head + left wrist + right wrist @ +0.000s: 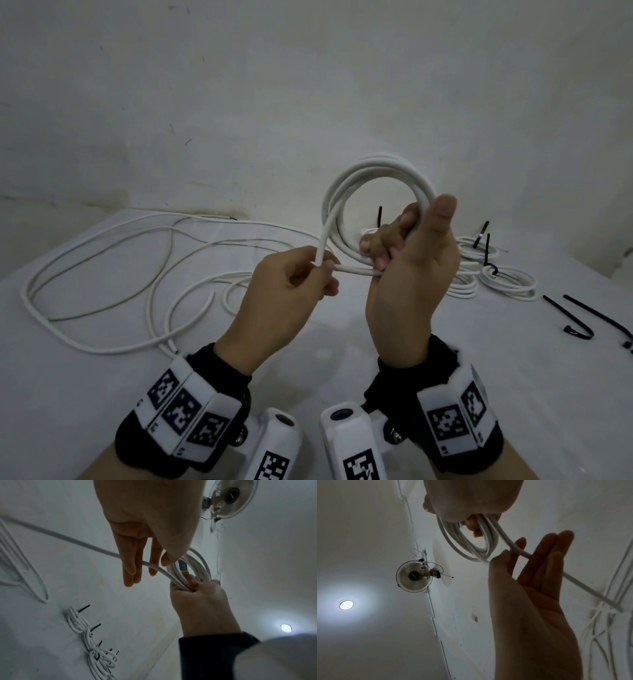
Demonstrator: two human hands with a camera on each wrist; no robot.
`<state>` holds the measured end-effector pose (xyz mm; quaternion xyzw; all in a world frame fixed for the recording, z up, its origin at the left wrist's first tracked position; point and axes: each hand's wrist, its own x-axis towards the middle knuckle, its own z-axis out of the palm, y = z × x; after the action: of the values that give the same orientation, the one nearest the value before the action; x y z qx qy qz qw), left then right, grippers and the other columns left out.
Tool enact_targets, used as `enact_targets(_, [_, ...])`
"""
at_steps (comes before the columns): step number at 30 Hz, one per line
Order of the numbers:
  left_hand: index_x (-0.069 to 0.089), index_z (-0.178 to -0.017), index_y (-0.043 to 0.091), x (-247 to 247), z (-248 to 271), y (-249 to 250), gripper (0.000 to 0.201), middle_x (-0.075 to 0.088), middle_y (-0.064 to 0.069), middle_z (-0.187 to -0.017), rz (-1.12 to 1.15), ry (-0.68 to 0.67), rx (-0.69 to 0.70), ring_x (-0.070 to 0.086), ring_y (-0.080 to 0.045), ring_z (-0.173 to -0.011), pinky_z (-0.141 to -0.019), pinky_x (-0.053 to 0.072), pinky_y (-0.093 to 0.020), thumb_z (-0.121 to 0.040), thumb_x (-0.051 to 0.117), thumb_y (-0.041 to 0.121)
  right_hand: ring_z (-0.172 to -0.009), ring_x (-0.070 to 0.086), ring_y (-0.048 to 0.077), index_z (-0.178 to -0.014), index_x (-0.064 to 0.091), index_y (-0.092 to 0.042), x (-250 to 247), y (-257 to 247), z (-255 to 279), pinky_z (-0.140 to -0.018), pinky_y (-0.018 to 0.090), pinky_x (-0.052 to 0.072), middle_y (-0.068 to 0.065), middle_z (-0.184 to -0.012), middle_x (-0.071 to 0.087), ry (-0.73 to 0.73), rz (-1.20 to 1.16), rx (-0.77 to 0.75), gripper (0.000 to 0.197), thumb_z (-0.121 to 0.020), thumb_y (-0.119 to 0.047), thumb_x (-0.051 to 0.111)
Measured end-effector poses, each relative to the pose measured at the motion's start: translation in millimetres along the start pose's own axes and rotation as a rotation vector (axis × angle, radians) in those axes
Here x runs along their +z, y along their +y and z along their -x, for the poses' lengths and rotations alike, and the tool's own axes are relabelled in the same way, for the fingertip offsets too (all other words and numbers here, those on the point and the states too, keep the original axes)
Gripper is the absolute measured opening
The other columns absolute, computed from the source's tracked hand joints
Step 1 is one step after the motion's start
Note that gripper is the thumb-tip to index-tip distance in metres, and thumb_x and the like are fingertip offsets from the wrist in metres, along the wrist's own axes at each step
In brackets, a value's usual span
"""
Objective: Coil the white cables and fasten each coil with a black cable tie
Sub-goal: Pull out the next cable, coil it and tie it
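My right hand (411,260) is raised above the table with its fingers curled through a coil of white cable (376,163), gripping several loops upright. The left hand (291,277) pinches the same cable's free strand just left of the coil. In the left wrist view the left hand (145,540) has its thumb pressing the strand beside the coil (202,566), which the right hand (197,599) clasps. From the right wrist, the coil (467,547) hangs from the right hand (471,496). The strand crosses the left hand (539,581).
Loose white cable (102,350) sprawls over the left of the white table (342,342). Several tied coils (507,284) with black ties sticking up lie at the back right. Loose black cable ties (565,313) lie near the right edge. A wall stands close behind.
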<state>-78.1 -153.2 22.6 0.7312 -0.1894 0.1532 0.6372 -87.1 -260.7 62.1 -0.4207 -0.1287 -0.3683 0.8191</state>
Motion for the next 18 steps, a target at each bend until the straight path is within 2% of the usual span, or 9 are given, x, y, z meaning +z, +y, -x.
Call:
enact_targets(5, [0.068, -0.089, 0.004, -1.1, -4.4, -2.0, 0.014, 0.073, -0.012, -0.079, 0.243, 0.068, -0.187, 0.072, -0.021, -0.076, -0.065, 0.057, -0.024, -0.089, 0.06, 0.015, -0.041, 0.031, 0.013, -0.068, 0.044, -0.012, -1.2, 13.8, 5.7, -0.049, 0.026, 0.042, -0.001, -0.05, 0.03, 0.015, 0.017, 0.045, 0.04, -0.089, -0.046, 0.041])
enact_targets(7, [0.059, -0.099, -0.001, -0.5, -6.9, -4.7, 0.018, 0.074, -0.015, -0.081, 0.423, 0.152, -0.303, 0.072, -0.023, -0.075, -0.069, 0.058, -0.025, -0.086, 0.064, 0.011, -0.042, 0.028, 0.014, -0.068, 0.044, -0.012, -0.9, 18.6, 8.4, -0.048, 0.027, 0.04, 0.001, -0.052, 0.028, 0.018, 0.012, 0.062, 0.04, -0.089, -0.046, 0.042])
enact_targets(9, [0.046, -0.11, 0.004, -3.1, -12.1, -12.2, 0.03, 0.074, -0.013, -0.078, 0.665, 0.238, -0.453, 0.072, -0.02, -0.072, -0.068, 0.058, -0.023, -0.086, 0.063, 0.003, -0.043, 0.027, 0.014, -0.067, 0.044, -0.013, -1.3, 22.9, 9.4, -0.048, 0.027, 0.04, 0.002, -0.054, 0.028, 0.029, 0.016, 0.075, 0.045, -0.091, -0.051, 0.044])
enact_targets(10, [0.045, -0.114, 0.002, -5.3, -14.8, -15.6, 0.032, 0.073, -0.012, -0.08, 0.754, 0.258, -0.506, 0.071, -0.017, -0.073, -0.068, 0.058, -0.022, -0.087, 0.061, 0.0, -0.043, 0.027, 0.013, -0.067, 0.044, -0.013, -2.1, 25.0, 9.1, -0.048, 0.026, 0.041, 0.001, -0.054, 0.027, 0.039, 0.026, 0.084, 0.045, -0.089, -0.053, 0.045])
enact_targets(12, [0.056, -0.113, -0.007, -10.5, -19.4, -20.5, 0.025, 0.07, -0.013, -0.091, 0.851, 0.229, -0.586, 0.067, -0.015, -0.08, -0.072, 0.056, -0.021, -0.089, 0.056, 0.0, -0.042, 0.027, 0.013, -0.068, 0.044, -0.013, -4.5, 29.8, 8.4, -0.05, 0.026, 0.044, 0.0, -0.052, 0.027, 0.067, 0.053, 0.112, 0.041, -0.084, -0.051, 0.044])
enact_targets(14, [0.063, -0.097, -0.005, -15.3, -22.5, -23.6, 0.014, 0.066, -0.011, -0.094, 0.907, 0.206, -0.655, 0.063, -0.015, -0.081, -0.072, 0.054, -0.02, -0.091, 0.051, 0.0, -0.042, 0.027, 0.014, -0.068, 0.044, -0.014, -7.7, 35.3, 8.4, -0.051, 0.027, 0.046, 0.001, -0.052, 0.026, 0.088, 0.086, 0.139, 0.04, -0.087, -0.049, 0.042])
enact_targets(15, [0.063, -0.094, -0.004, -17.4, -23.4, -24.0, 0.015, 0.066, -0.011, -0.093, 0.929, 0.197, -0.674, 0.063, -0.015, -0.08, -0.071, 0.054, -0.02, -0.093, 0.049, 0.001, -0.043, 0.027, 0.014, -0.069, 0.043, -0.014, -8.5, 37.5, 8.4, -0.051, 0.027, 0.045, 0.002, -0.053, 0.026, 0.094, 0.097, 0.145, 0.04, -0.089, -0.048, 0.042])
enact_targets(16, [0.062, -0.096, -0.004, -19.3, -24.5, -23.5, 0.018, 0.066, -0.01, -0.093, 0.943, 0.188, -0.682, 0.063, -0.015, -0.08, -0.07, 0.054, -0.021, -0.096, 0.046, 0.004, -0.044, 0.026, 0.015, -0.069, 0.043, -0.013, -9.1, 39.1, 8.9, -0.051, 0.027, 0.044, 0.003, -0.054, 0.025, 0.094, 0.104, 0.145, 0.04, -0.089, -0.048, 0.042])
enact_targets(18, [0.058, -0.109, -0.004, -23.4, -27.0, -23.5, 0.024, 0.067, -0.01, -0.094, 0.932, 0.178, -0.67, 0.068, -0.015, -0.074, -0.064, 0.057, -0.024, -0.1, 0.041, 0.01, -0.045, 0.025, 0.015, -0.069, 0.042, -0.013, -9.3, 41.3, 9.2, -0.051, 0.028, 0.042, 0.004, -0.055, 0.024, 0.081, 0.11, 0.133, 0.039, -0.085, -0.049, 0.043])
